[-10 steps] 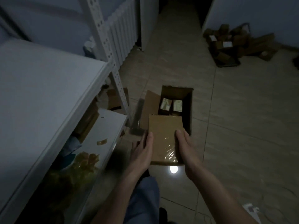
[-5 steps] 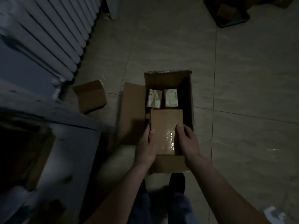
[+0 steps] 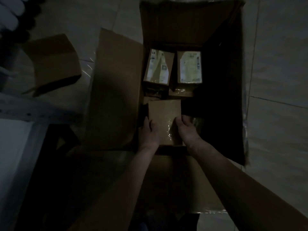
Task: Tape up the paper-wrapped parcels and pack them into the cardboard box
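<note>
Two parcels in the box carry pale printed labels, but the print is too blurred to read.

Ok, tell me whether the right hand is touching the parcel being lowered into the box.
Touching. The head view shows the right hand gripping the parcel at its right edge, fingers curled onto it.

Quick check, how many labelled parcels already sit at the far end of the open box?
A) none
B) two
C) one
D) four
B: two labelled parcels lie side by side at the far end of the cardboard box, beyond the plain parcel that both hands hold.
</note>
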